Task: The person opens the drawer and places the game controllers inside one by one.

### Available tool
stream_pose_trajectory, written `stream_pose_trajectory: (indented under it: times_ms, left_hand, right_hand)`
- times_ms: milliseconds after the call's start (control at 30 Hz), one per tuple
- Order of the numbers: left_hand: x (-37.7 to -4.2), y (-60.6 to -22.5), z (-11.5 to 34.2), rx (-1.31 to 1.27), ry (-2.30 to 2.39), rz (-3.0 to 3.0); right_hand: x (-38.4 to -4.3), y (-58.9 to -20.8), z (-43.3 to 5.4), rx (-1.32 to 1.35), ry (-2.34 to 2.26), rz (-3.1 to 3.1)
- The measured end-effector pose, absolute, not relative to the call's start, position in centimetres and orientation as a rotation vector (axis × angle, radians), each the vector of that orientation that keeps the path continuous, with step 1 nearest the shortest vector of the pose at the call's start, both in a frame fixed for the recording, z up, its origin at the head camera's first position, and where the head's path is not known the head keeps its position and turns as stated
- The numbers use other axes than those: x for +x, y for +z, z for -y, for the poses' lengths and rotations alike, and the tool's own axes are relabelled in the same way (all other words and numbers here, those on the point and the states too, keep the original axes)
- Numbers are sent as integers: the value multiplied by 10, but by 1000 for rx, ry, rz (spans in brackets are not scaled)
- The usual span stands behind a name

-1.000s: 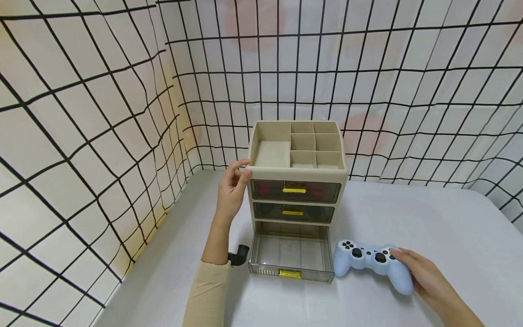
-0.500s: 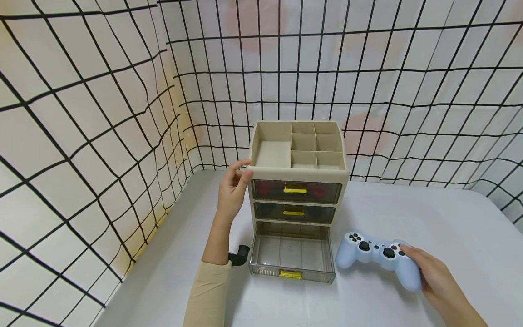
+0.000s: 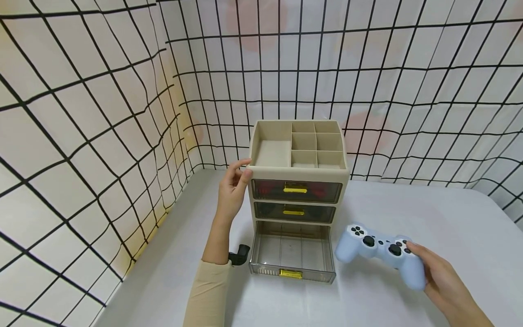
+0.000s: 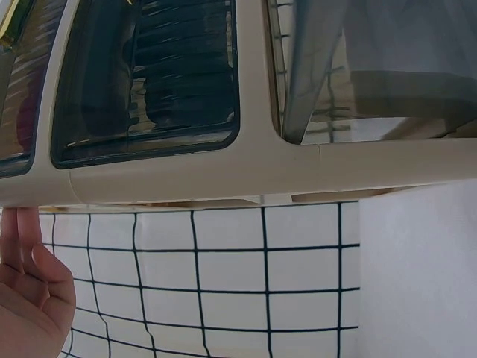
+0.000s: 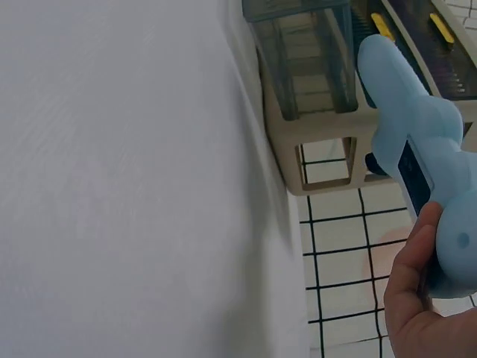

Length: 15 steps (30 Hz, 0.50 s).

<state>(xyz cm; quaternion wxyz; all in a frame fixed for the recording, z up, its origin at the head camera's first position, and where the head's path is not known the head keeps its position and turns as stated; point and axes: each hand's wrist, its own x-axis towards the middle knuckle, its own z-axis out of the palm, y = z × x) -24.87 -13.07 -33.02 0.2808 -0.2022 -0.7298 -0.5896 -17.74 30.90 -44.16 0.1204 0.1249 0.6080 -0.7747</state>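
Observation:
A light blue game controller [image 3: 382, 250] is gripped at its right handle by my right hand [image 3: 443, 279], with its left handle tilted up toward the drawer unit. The right wrist view shows the controller [image 5: 425, 123] held above the white surface, fingers on its edge. My left hand [image 3: 233, 188] touches the upper left front corner of the beige drawer unit [image 3: 298, 173], thumb at the front. The unit's bottom drawer [image 3: 292, 247] is pulled out and nothing shows inside. Its top drawer [image 3: 271, 190] and middle drawer [image 3: 265, 212] are closed, with dark or reddish contents seen dimly.
A black object [image 3: 239, 255], partly hidden by the left forearm, lies left of the pulled-out drawer. Black grid panels [image 3: 229, 81] stand at the back and sides of the white table [image 3: 429, 218]. The unit's top has open compartments [image 3: 269, 152].
My right hand has lifted the controller off the table, moving it slightly right and up and tilting it. The left hand and the drawer unit have stayed in place.

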Motion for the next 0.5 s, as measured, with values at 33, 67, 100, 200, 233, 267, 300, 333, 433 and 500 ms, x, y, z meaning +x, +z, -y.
stream_pose_trajectory:
  times_ms: [33,67,100,200,233,267,300,333,433,500]
  left_hand:
    - [-249,-330,131,-541,-1579,1957]
    - [-249,-330,131,-541,-1578,1958]
    - [-248,-330,131,-540,-1577,1958]
    - [-248,-330,131,-543,-1574,1956]
    - [-248,-330,131,-545,-1575,1955]
    - [-248,-330,131,-546,-1575,1955]
    - [-249,-330,131,-546,-1576,1955]
    - [-249,-330,131,-547,-1574,1955]
    - [-249,-330,131,-547,-1569,1955]
    - [-249,-330,131,-547,-1565,1954]
  right_hand:
    - [-177,-441,-308,376,-2250,-1783]
    - [-177,-441,-307,384,-2236,-1788]
    - [-178,-440,-306,386,-2228,-1792]
    - [-178,-440,-302,395,-2210,-1794]
    - [-178,-439,-300,391,-2211,-1793]
    - [-178,-439,-299,382,-2214,-1792]
    - [-178,-439,-298,373,-2212,-1794]
    - [-178,-438,-296,362,-2209,-1800]
    - [-176,-437,-292,323,-2209,-1815]
    - [-176,-437,-289,288,-2218,-1820]
